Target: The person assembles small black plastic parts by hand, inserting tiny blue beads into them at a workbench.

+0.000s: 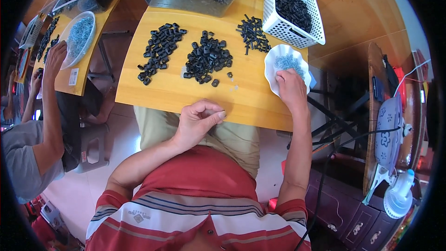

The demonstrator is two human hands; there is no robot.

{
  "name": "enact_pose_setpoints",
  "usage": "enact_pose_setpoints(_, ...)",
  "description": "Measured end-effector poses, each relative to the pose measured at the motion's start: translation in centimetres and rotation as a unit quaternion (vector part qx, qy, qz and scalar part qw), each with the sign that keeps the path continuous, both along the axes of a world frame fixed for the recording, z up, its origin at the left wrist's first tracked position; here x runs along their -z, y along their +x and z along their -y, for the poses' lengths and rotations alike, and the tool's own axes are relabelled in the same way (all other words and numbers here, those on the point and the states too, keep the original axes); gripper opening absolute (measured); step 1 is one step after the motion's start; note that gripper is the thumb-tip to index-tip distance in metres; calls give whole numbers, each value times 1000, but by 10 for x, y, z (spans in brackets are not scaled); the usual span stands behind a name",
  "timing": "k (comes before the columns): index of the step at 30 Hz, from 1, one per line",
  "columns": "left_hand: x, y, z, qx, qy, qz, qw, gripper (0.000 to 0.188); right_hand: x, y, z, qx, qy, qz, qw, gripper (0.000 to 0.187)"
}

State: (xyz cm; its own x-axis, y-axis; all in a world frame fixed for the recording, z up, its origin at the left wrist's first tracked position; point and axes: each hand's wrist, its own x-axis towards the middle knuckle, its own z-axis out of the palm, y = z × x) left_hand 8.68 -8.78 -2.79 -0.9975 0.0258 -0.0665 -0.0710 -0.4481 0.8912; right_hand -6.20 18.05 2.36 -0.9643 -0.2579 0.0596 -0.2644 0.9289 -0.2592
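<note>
My left hand (200, 120) hovers over my lap at the table's front edge. Its thumb and forefinger are pressed together, and whatever sits between them is too small to make out. On the right, my right hand (291, 87) reaches into a white wavy-rimmed bowl (273, 82) of small bluish, shiny pieces (287, 62). Those fingers are curled together among the pieces, and their tips are partly hidden. Two heaps of short black plastic parts, a left heap (162, 49) and a middle heap (209, 58), lie on the table. Thin black pins (253, 33) are scattered near the bowl.
A clear tub (186, 0) of black parts and a white perforated basket (297, 37) stand at the back of the yellow table (153, 95). To the left, another person's hand (56, 56) works beside a bowl (78, 37). A white fan (398, 195) is at right.
</note>
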Motion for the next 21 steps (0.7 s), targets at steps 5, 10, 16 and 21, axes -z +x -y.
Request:
enact_pose_setpoints(5,3,1,0,5,-23,-10,1000,8,3,6,-2,-27,6,-40,999,17)
enact_pose_setpoints(10,0,4,1,19,-36,19,999,9,4,9,1,-11,-70,-86,994,13)
enact_pose_setpoints(16,4,1,1,13,-44,3,999,11,-10,39,21,19,-298,-20,954,10)
enact_pose_setpoints(21,-1,-3,3,44,-73,39,996,17,-6,79,61,-14,-494,130,860,8)
